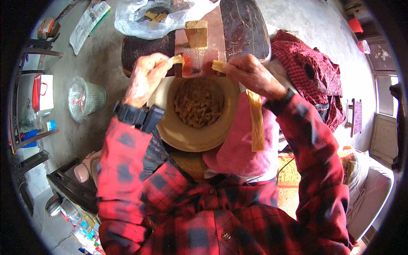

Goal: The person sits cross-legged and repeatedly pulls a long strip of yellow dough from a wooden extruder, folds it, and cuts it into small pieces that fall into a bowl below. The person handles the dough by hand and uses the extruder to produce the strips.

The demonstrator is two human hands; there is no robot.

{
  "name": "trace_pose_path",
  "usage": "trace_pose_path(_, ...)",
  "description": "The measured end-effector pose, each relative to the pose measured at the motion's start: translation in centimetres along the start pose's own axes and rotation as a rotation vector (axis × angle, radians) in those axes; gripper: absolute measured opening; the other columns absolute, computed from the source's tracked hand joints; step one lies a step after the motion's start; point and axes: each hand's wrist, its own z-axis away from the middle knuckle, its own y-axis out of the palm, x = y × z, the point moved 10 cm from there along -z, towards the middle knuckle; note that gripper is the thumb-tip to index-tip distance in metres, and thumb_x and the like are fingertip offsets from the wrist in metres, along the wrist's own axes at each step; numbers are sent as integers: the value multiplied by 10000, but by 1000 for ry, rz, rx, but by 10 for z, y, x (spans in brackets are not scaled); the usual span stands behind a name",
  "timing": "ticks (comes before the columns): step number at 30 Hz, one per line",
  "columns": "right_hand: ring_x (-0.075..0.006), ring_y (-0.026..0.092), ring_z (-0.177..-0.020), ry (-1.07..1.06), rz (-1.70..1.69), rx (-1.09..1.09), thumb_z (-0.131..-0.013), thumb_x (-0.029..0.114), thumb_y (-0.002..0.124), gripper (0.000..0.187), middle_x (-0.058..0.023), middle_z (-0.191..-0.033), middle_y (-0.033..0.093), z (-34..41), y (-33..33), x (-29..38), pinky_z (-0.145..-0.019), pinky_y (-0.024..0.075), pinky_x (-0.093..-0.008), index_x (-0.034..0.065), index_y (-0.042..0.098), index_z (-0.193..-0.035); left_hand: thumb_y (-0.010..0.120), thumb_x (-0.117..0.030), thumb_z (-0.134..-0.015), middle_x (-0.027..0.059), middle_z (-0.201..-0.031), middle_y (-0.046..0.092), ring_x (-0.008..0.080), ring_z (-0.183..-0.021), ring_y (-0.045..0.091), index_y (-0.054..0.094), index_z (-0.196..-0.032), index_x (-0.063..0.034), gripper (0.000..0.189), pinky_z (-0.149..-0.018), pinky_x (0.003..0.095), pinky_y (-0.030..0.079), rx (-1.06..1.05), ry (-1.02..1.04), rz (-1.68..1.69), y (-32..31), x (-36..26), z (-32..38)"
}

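My left hand (152, 71) grips the end of a short yellowish fibrous strip (177, 59). Opposite it, my right hand (251, 73) pinches another yellowish piece (219, 66). A long flat strip of the same colour (257, 124) hangs below my right hand, over a pink cloth (237, 140); whether that hand holds it I cannot tell. Between the hands lies a board (200, 59) with a reddish patch, and a wooden block (196, 34) stands on it. Below is a wide pale basin (191, 142) with many small brown pieces (199, 103) inside.
A clear plastic bag (137, 25) with more yellowish pieces lies on the dark table (247, 28). Red checked fabric (306, 67) is heaped at the right. On the floor at the left stands a lined wastebasket (95, 96). A dark wooden frame (75, 181) is at lower left.
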Motion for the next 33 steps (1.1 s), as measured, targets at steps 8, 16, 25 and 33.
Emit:
trace_pose_path(8, -359, 597, -650, -23, 64, 42, -927, 265, 577, 262, -183, -663, 553, 71, 24, 51, -561, 456, -404, 22, 575, -828, 633, -215, -903, 172, -1036, 615, 308, -964, 613, 616, -1065, 37, 300, -840, 358, 483, 19, 457, -409, 11, -78, 90)
trace_pose_path(16, -345, 526, -463, -279, 299, 157, -890, 194, 616, 187, -150, -540, 464, 139, 92, 118, -431, 387, -455, 62, 534, -785, 611, -184, -921, 155, -1003, 638, 294, -930, 639, 580, -1139, 14, 296, -842, 359, 496, 329, 263, -38, 65, -82, 193)
trace_pose_path(25, -324, 614, -600, -320, 171, 300, -903, 179, 576, 202, -140, -627, 528, 158, 130, 141, -496, 463, -424, -5, 522, -968, 654, -67, -845, 125, -772, 644, 281, -667, 651, 614, -935, 4, 121, -590, 382, 513, 386, 355, -123, 42, -75, 233)
trace_pose_path(33, -377, 505, -469, -394, -16, 182, -924, 149, 568, 186, -184, -529, 444, 127, 141, 165, -449, 369, -479, -8, 497, -853, 612, -114, -877, 68, -620, 617, 177, -532, 617, 617, -850, -10, 108, -521, 308, 468, 161, 229, -178, -53, -79, 230)
